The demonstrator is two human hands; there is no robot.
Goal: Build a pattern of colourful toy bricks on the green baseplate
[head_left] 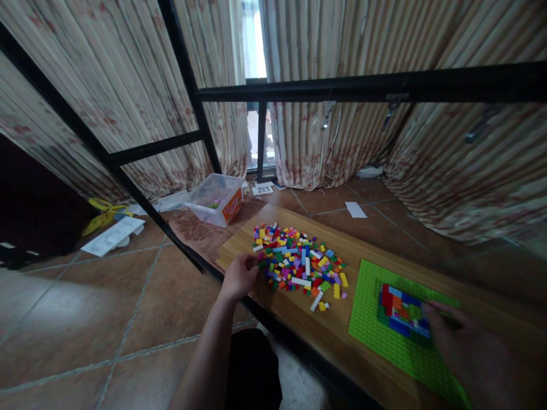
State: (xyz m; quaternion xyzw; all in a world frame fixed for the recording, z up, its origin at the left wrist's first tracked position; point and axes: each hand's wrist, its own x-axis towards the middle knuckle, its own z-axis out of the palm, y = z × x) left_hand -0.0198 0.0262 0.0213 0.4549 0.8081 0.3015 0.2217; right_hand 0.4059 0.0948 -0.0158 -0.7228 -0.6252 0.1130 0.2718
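Observation:
A loose pile of small toy bricks (294, 265) in many colours lies on a wooden board. My left hand (241, 277) is at the pile's left edge with its fingers curled in; what they hold, if anything, is hidden. To the right, a green studded baseplate (363, 307) lies on the same board. Over it is a block built of toy bricks (401, 310) in red, blue, orange and green. My right hand (465, 336), slightly blurred, grips the block's right edge between thumb and fingers. I cannot tell whether the block is fixed to the baseplate.
A clear plastic box (213, 199) with an orange label and a few pieces inside stands behind the wooden board (273, 216). Black metal bars (299, 91) cross ahead, before striped curtains. A white tray (113, 236) and a paper slip (355, 209) lie on the tiled floor.

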